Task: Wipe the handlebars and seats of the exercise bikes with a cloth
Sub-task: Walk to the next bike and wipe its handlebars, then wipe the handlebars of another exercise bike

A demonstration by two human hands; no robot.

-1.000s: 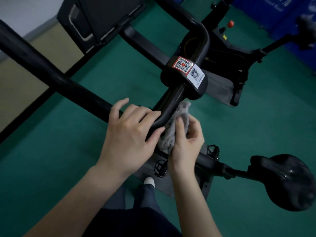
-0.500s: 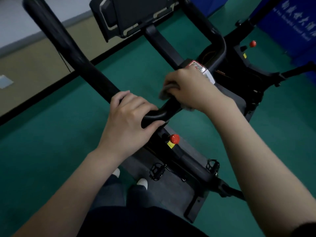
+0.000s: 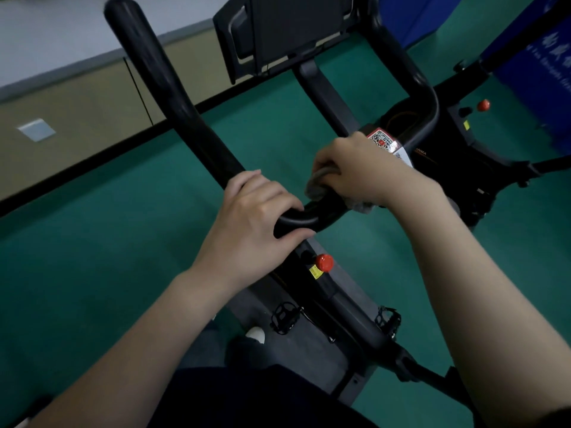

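A black exercise-bike handlebar (image 3: 173,97) runs from the upper left down to a bend at the centre. My left hand (image 3: 250,217) grips the bar at that bend, fingers curled over the top. Just to the right, my right hand (image 3: 355,168) holds a grey cloth (image 3: 318,183) wrapped over the bar next to the QR-code sticker (image 3: 383,140). Most of the cloth is hidden under the hand. No seat is in view.
A tablet holder (image 3: 293,32) stands at the top centre. Below the bar are a red knob (image 3: 323,262), two pedals (image 3: 284,316) and my white shoe (image 3: 256,335). A second bike (image 3: 482,134) stands at the right on the green floor, before a blue banner (image 3: 537,66).
My right hand with the cloth moved from under the bar near my left hand up over the top, toward the QR sticker. The view tilted up. My left hand kept its grip.
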